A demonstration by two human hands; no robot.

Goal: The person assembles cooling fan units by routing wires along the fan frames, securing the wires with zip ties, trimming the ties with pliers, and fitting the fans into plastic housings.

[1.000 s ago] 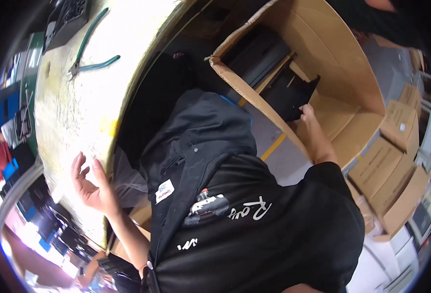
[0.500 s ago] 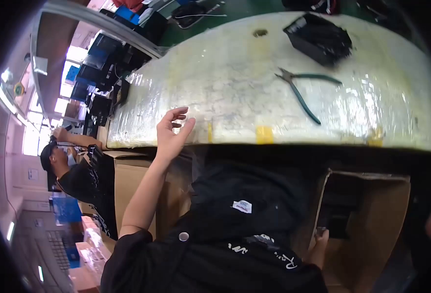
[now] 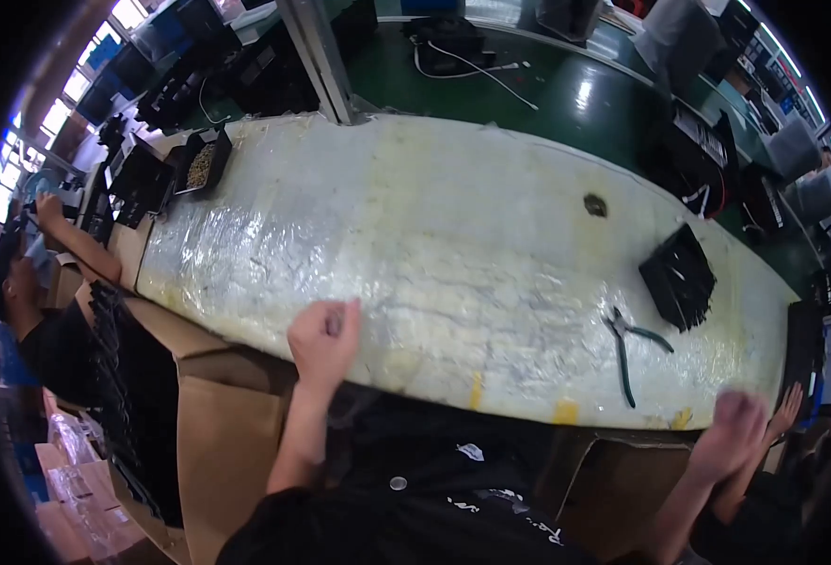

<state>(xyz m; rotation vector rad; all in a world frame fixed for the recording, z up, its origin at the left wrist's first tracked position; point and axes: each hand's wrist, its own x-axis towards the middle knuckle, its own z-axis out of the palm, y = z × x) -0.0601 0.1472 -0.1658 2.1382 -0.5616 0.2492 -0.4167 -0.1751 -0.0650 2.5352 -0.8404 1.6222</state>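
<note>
My left hand (image 3: 325, 345) is raised over the near edge of the plastic-wrapped table (image 3: 453, 245), its fingers curled into a loose fist with nothing visible in it. My right hand (image 3: 734, 430), smeared by motion, is at the table's near right edge; whether it holds anything is unclear. Green-handled cutting pliers (image 3: 624, 353) lie with handles apart on the table, away from both hands. Beyond them stands a black bin (image 3: 679, 278) with dark thin pieces in it.
An opened cardboard box (image 3: 232, 443) stands at my left, another (image 3: 613, 490) below the table edge at right. A co-worker (image 3: 48, 311) works at far left; another person's hand (image 3: 787, 411) is beside my right hand. A black tray of small brassy parts (image 3: 201, 168) sits at the far left corner.
My right hand has come up out of the right cardboard box to the table edge. My left hand's fingers have curled closed. The view has shifted, showing more beyond the table.
</note>
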